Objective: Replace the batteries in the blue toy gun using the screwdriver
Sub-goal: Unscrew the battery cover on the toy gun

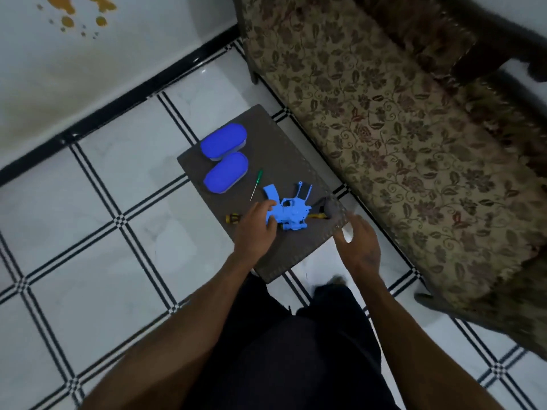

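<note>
Left grip (257, 224) is laid over the blue toy gun (288, 210), fingers curled loosely against its body at about nine o'clock of the toy; whether it is truly clasped cannot be told through the blur. Right grip (356, 236) is held half open above the bench (278, 143) edge at about four o'clock of the toy, and something small and white (348, 233) is seen at its fingertips, though what it is, and whether it is held, cannot be told.

The toy is lying flat near the middle of the bench. A green-handled screwdriver (256, 184) is lying untouched at about eleven o'clock of the toy, apart from both hands. A yellow and black tool handle (233, 218) is seen at nine o'clock, partly hidden by the left hand. Two blue oval cases (224, 158) are set at the far side, at about eleven o'clock.

No batteries are seen, and no open compartment can be made out. The work is judged to be at its start: unscrewing, swapping and closing all appear left to do.
</note>
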Available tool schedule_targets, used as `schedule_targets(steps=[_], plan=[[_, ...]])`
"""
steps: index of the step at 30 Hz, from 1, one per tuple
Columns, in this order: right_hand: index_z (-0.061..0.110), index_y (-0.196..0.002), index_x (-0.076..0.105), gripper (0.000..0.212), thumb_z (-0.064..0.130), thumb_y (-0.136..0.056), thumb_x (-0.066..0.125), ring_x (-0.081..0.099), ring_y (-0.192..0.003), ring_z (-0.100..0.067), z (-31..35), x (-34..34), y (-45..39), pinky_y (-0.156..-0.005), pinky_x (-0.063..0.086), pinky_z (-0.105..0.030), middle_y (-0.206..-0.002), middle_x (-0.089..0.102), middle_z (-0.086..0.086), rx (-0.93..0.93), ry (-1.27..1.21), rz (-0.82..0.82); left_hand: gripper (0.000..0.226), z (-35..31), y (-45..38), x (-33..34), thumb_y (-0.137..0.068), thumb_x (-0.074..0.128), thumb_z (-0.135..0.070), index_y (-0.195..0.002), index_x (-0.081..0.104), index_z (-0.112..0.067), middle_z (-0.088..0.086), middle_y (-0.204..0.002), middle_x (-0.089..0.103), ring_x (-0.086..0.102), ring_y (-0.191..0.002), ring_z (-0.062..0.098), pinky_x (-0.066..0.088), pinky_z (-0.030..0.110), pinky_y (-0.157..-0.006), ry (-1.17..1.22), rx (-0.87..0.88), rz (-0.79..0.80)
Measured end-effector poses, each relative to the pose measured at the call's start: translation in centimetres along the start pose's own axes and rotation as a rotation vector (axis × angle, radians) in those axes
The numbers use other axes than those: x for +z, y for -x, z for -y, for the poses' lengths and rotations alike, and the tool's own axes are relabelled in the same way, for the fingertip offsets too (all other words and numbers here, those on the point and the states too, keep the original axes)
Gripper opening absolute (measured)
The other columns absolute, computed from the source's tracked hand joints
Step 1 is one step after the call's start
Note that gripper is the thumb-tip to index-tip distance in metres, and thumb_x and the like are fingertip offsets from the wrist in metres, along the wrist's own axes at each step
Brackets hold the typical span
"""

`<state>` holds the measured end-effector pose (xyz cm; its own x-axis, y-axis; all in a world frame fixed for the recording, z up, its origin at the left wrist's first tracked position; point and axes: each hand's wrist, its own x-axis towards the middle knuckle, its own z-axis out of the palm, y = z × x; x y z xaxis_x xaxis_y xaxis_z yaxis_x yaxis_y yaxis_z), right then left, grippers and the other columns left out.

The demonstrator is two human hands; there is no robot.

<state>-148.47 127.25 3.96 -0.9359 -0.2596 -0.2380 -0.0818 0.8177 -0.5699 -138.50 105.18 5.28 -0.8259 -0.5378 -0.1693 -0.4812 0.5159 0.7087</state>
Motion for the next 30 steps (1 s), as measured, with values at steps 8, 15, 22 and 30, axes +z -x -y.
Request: schedule_targets(steps=[8,15,22,30], plan=[[0.011,-0.143,0.050,0.052,0.025,-0.094,0.059,0.045,-0.135,-0.033,-4.5,-1.0,-11.5,-0.111,0.035,-0.037,-0.145,0.051,-0.018,-0.327,0.094,0.361,0.032,-4.5,1.6,5.5,-0.090,0.057,-0.008,-0.121,0.063,-0.012,0.007,-0.123,0.063,0.060,-0.113,0.027,0.048,0.038,-0.094,-0.122,-0.269,-0.242],[0.012,-0.152,0.035,0.062,0.029,-0.097,0.057,0.037,-0.141,-0.037,-3.3,-7.7,-16.9,-0.116,0.031,-0.045,-0.152,0.039,-0.023,-0.599,0.193,0.587,0.034,-11.6,4.8,7.1,-0.086,0.053,-0.012,-0.117,0.066,-0.007,0.012,-0.113,0.067,0.063,-0.105,0.032,0.049,0.037,-0.092,-0.160,-0.431,-0.503],[0.011,-0.152,0.034,0.065,0.026,-0.095,0.061,0.044,-0.135,-0.036,0.9,-7.3,-19.0,-0.109,0.034,-0.041,-0.147,0.046,-0.019,-0.819,0.254,0.728,0.032,-13.7,7.5,9.8,-0.089,0.056,-0.011,-0.121,0.063,-0.012,0.011,-0.113,0.064,0.063,-0.103,0.032,0.053,0.045,-0.085,-0.100,-0.649,-0.605],[0.015,-0.152,0.034,0.059,0.025,-0.098,0.055,0.041,-0.137,-0.033,1.3,-8.0,-20.9,-0.112,0.037,-0.044,-0.148,0.045,-0.016,-0.905,0.397,0.812,0.033,-11.2,7.5,15.1,-0.093,0.055,-0.015,-0.125,0.059,-0.011,0.011,-0.122,0.061,0.058,-0.113,0.030,0.048,0.040,-0.094,0.042,-0.835,-0.608]])
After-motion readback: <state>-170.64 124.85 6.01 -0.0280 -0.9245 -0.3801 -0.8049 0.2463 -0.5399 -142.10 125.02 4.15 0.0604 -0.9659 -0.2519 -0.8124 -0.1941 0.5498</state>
